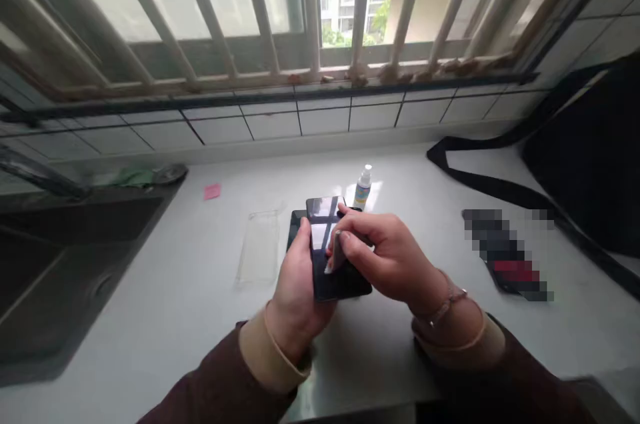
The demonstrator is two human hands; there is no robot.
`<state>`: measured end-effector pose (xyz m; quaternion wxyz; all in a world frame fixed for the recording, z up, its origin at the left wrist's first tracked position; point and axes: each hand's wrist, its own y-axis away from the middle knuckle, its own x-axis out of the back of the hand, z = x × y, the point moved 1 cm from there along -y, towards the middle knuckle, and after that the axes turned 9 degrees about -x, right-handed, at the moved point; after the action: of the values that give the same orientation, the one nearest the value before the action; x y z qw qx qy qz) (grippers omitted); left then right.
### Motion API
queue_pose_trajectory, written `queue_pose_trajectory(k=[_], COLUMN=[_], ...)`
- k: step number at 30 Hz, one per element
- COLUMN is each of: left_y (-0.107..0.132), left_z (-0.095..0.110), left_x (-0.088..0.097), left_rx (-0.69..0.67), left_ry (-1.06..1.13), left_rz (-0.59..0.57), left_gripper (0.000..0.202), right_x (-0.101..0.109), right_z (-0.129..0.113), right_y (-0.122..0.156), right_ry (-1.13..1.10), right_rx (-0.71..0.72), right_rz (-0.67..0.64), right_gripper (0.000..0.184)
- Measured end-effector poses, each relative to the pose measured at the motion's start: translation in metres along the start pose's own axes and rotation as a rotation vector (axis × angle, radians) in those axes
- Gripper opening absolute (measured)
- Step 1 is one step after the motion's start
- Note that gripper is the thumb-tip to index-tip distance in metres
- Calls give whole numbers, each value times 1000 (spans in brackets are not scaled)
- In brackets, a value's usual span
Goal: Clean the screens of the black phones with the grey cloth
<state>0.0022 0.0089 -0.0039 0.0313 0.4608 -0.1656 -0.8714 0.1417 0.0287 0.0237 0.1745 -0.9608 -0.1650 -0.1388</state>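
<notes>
My left hand (297, 284) is wrapped round a black smartphone (327, 277), thumb along its left edge, with the glossy screen tilted up and reflecting the window bars. Over the screen, my right hand (385, 251) is closed on a small greyish cloth (339, 254), which is pressed against the glass. Partly hidden behind the phone lies a dark flat object (295, 225); its kind I cannot make out. To the left, a clear phone case (259, 247) rests on the counter. A small white spray bottle (363, 188) with a coloured label stands upright just beyond the phone.
The white countertop (180, 317) runs below a barred window. At the left is a dark sink (45, 304) with a faucet (40, 174). A pink slip (212, 191) lies near the back. On the right are a black bag (590, 157) with its strap and a blurred dark object (505, 257).
</notes>
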Motion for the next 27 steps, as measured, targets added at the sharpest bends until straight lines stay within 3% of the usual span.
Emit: queue_pose_trajectory(k=[2, 5, 10, 13, 19, 24, 27], left_y=[0, 0, -2, -2, -3, -3, -4], left_z=[1, 2, 2, 2, 2, 6, 8], left_x=[0, -2, -1, 0, -1, -5, -6], left_rx=[25, 18, -19, 0, -22, -57, -72], left_ry=[-3, 9, -6, -23, 23, 80, 92], left_rz=[-21, -42, -59, -63, 15, 102, 70], left_gripper=[58, 59, 58, 59, 61, 62, 65], right_x=[0, 0, 3, 4, -4, -3, -1], right_z=[1, 3, 7, 8, 8, 3, 2], right_y=[1, 3, 2, 0, -1, 1, 1], right_ry=[-36, -85, -57, 76, 242, 126, 25], right_rx=[-1, -36, -124, -110, 109, 99, 67], right_rz=[-36, 13, 338, 410, 159, 63, 32], right_gripper=[24, 24, 26, 26, 18, 20, 21])
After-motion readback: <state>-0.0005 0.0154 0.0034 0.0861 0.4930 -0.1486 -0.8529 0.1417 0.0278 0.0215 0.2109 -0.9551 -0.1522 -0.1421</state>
